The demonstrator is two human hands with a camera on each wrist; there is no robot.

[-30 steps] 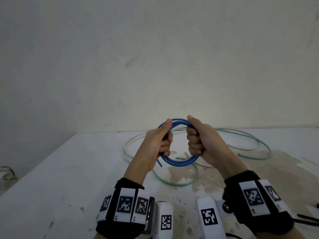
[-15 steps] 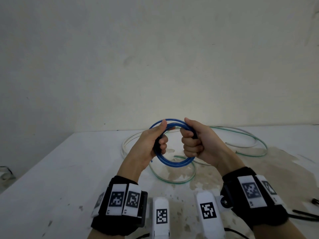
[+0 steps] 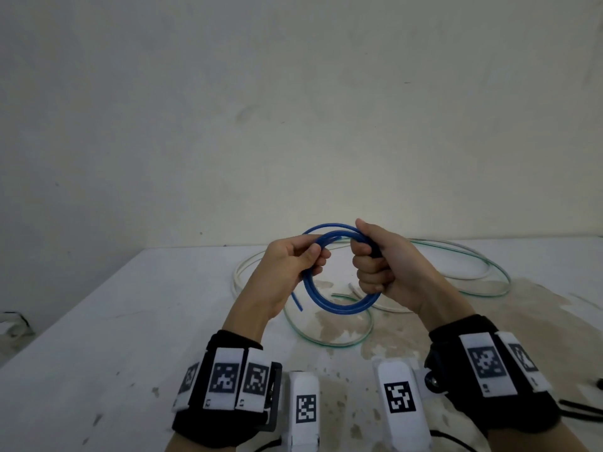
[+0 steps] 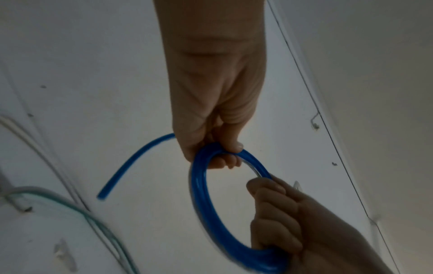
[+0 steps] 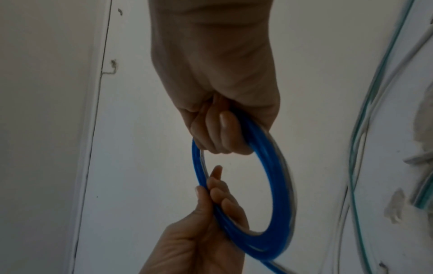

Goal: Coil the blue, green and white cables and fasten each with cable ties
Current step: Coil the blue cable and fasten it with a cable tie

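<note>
Blue cable (image 3: 339,305), wound into a ring of several turns, hangs in the air between my two hands, lifted clear of the table (image 3: 98,337). Compared with half a second ago, my left hand (image 3: 287,265) has rolled inward: its thumb no longer lies along the top of the ring, and its fingertips now pinch the strands on the ring's left side. My right hand (image 3: 381,265) stays clenched in a fist round the ring's right side. One loose blue end sticks out below my left hand, pointing down toward the table. Beyond and beneath both hands, the green cable (image 3: 326,340) and white cable (image 3: 456,275) lie uncoiled in wide loops on the stained surface.
</note>
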